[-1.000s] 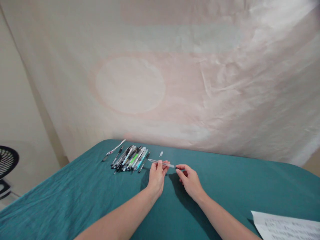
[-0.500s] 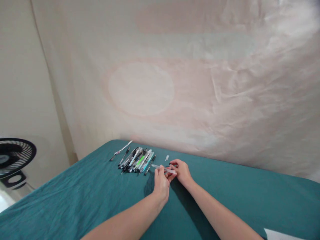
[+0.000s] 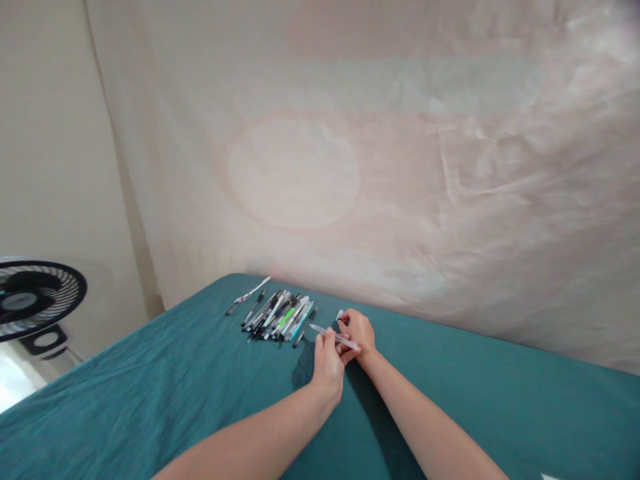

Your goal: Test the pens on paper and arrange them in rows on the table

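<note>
A whitish translucent pen point(image 3: 345, 341) lies across the fingers of my left hand point(image 3: 329, 367), which is closed on it near the middle, its pointed end toward the pile. My right hand point(image 3: 359, 333) is just beyond, its lower fingers close to the pen's rear end. Its thumb and index finger are pinched together around a small dark bit that I cannot make out. Right at those fingertips is a small white pen cap point(image 3: 340, 314); whether they grip it or only touch it, I cannot tell. A pile of pens point(image 3: 280, 317) lies left of both hands.
Two pens lie apart at the pile's left, a black-gripped one point(image 3: 255, 307) and a longer white-and-dark one point(image 3: 249, 295). A teal cloth point(image 3: 190, 373) covers the table. Behind it hangs a pale sheet point(image 3: 400, 200). A black fan point(image 3: 43, 300) stands at far left.
My right hand has moved forward to the white cap, which lay apart from it before. The left hand still holds the pen. My view has shifted slightly left.
</note>
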`<state>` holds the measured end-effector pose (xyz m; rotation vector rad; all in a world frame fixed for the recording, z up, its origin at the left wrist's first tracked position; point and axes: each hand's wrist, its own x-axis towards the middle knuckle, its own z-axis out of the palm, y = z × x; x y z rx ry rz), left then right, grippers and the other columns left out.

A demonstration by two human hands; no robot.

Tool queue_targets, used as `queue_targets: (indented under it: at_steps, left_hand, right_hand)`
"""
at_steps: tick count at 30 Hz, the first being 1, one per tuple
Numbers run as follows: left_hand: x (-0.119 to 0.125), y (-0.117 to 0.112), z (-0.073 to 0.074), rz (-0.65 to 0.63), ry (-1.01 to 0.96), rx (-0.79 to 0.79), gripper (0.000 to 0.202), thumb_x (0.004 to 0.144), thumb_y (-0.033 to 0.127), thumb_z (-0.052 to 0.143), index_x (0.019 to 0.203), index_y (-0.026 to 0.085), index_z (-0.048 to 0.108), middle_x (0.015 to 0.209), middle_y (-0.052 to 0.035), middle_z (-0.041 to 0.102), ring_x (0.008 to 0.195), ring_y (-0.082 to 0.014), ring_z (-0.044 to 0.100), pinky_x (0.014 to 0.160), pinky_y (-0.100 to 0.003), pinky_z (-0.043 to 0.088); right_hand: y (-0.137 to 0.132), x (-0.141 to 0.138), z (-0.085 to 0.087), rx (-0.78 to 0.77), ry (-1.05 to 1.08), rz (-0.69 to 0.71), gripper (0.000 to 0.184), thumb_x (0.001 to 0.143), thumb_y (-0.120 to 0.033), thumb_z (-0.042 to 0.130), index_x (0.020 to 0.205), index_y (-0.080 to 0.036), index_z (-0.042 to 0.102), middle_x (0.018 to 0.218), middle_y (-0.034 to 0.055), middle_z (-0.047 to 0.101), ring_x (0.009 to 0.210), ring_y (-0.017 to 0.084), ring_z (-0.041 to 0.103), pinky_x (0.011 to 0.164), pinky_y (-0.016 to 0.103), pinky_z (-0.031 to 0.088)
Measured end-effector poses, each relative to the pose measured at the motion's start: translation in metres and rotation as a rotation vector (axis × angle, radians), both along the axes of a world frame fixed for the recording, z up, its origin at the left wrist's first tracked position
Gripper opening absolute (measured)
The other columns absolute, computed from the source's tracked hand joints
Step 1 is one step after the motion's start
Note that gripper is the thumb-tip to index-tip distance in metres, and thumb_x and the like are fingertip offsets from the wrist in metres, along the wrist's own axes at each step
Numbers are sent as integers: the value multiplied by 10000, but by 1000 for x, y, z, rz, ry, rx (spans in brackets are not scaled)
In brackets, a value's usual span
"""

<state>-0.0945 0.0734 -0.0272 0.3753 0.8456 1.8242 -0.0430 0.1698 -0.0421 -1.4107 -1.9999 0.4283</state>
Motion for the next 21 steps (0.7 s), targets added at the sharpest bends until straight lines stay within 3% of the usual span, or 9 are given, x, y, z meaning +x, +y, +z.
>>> queue_targets:
  at_steps: [7, 13, 21]
  left_hand:
    - [0, 0, -1, -14, 28, 5, 167, 819, 330, 431, 771, 174, 392, 649, 7, 560, 522, -111, 588, 524, -284, 514]
    - [0, 1, -2, -22, 27, -4, 184, 811, 343, 442, 754, 177, 390, 623, 11, 554, 503, -110, 579, 517, -287, 513]
    - [0, 1, -2, -28, 34, -4, 181, 807, 344, 448, 762, 178, 392, 640, 7, 560, 516, -115, 583, 516, -287, 509]
  right_hand:
    - [-3, 5, -2, -4, 18, 48, 110, 701, -324, 566, 724, -222, 603, 746, -6, 643, 664, 127, 567, 565, 209, 383]
    - [10, 7, -6, 18, 65, -1, 254, 772, -195, 454, 1003, -182, 557, 905, 49, 646, 775, 141, 590, 697, 245, 425]
    - [18, 1, -10, 20, 35, 35, 327, 739, -163, 491, 1056, -197, 562, 974, 52, 639, 872, 164, 565, 791, 259, 399]
